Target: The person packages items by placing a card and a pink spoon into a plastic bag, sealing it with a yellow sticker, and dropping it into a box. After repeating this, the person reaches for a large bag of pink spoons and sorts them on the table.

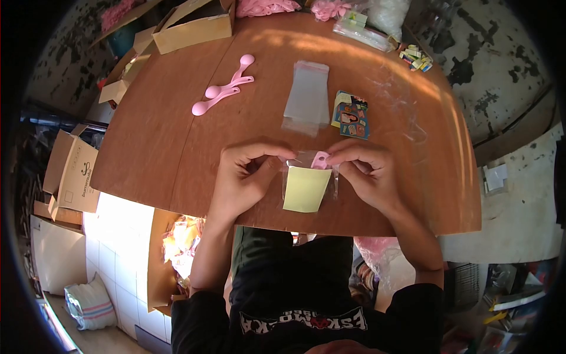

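Note:
Between my hands is a clear plastic bag [286, 187] with a pale yellow card [306, 190] in it. The handle end of a pink spoon [320, 160], with a hole in it, shows above the card; the rest of the spoon is hidden. My left hand [252, 172] pinches the bag's upper left corner. At the upper right corner, beside the spoon handle, my right hand [367, 171] pinches the bag. Beyond my hands lie a stack of clear bags [306, 97] and a pile of printed cards [352, 118]. Several pink spoons [223, 91] rest farther left.
An open cardboard box [194, 29] stands at the table's far left edge. Pink items [268, 7] and clear plastic packaging [365, 35] sit along the back. Small packets [416, 59] lie at the far right. Another carton [73, 168] stands off the table's left side.

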`<action>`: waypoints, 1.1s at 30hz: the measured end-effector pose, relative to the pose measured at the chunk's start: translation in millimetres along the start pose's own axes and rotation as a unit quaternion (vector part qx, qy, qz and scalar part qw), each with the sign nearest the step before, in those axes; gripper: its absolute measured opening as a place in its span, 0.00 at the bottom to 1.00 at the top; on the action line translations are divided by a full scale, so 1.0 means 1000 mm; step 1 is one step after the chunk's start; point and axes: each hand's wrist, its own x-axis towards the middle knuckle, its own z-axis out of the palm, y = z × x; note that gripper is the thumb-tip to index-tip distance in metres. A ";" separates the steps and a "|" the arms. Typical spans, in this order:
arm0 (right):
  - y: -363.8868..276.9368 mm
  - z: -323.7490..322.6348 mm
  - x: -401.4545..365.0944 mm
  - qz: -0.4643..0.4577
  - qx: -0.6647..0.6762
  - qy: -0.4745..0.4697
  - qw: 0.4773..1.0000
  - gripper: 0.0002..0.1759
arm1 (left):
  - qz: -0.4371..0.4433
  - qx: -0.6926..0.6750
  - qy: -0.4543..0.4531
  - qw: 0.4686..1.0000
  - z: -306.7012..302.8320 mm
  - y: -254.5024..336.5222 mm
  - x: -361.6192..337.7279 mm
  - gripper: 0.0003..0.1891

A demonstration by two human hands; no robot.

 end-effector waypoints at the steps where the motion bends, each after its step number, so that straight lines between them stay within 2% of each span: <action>1: -0.002 0.000 0.000 0.001 0.001 -0.001 1.000 0.13 | -0.017 -0.016 0.005 1.000 0.001 0.001 -0.001 0.13; 6: -0.003 -0.004 -0.002 -0.022 -0.087 -0.034 0.995 0.13 | -0.015 -0.013 0.006 1.000 0.000 0.000 0.001 0.12; 12: 0.000 -0.001 -0.003 -0.034 -0.014 -0.023 0.999 0.11 | -0.027 -0.057 0.005 0.998 0.003 -0.001 -0.001 0.10; 17: -0.001 0.008 -0.001 -0.058 -0.044 -0.027 0.997 0.14 | -0.037 -0.050 0.018 0.998 0.002 -0.003 -0.002 0.09; 19: -0.001 0.011 -0.003 -0.063 -0.053 -0.022 0.996 0.16 | -0.029 -0.024 -0.002 0.999 -0.002 -0.002 -0.002 0.16; 20: 0.001 0.011 -0.005 -0.051 -0.040 -0.018 0.998 0.16 | -0.027 -0.024 -0.003 0.999 -0.001 -0.001 -0.002 0.16; 22: -0.001 0.013 -0.010 -0.038 -0.028 -0.015 0.999 0.17 | 0.007 -0.017 -0.030 0.999 0.001 0.003 -0.010 0.29; 23: -0.005 0.013 -0.012 -0.029 -0.014 -0.044 0.999 0.17 | -0.068 -0.033 -0.089 0.993 -0.005 0.009 -0.018 0.37; 24: -0.009 0.013 -0.012 -0.022 0.001 -0.072 0.997 0.17 | -0.100 -0.085 -0.092 0.987 -0.006 0.008 -0.027 0.33; 26: -0.017 0.015 -0.015 0.000 0.047 -0.102 0.994 0.19 | -0.133 -0.011 -0.134 0.982 -0.018 0.019 -0.051 0.31; 28: -0.017 0.007 -0.013 -0.025 -0.037 -0.149 0.988 0.20 | -0.127 0.051 -0.183 0.974 -0.033 0.021 -0.078 0.29; 29: -0.018 0.005 -0.009 -0.023 -0.035 -0.146 0.988 0.20 | -0.133 0.068 -0.232 0.961 -0.043 0.020 -0.088 0.29; 31: -0.018 0.003 -0.001 0.007 -0.116 -0.112 0.987 0.15 | -0.121 0.093 -0.302 0.941 -0.065 0.008 -0.111 0.29; 32: -0.012 0.001 0.007 0.008 -0.114 -0.110 0.987 0.15 | -0.136 0.112 -0.289 0.941 -0.076 -0.004 -0.126 0.29; 33: -0.002 -0.002 0.017 -0.015 -0.166 -0.077 0.983 0.11 | -0.225 0.146 -0.244 0.932 -0.088 -0.014 -0.139 0.30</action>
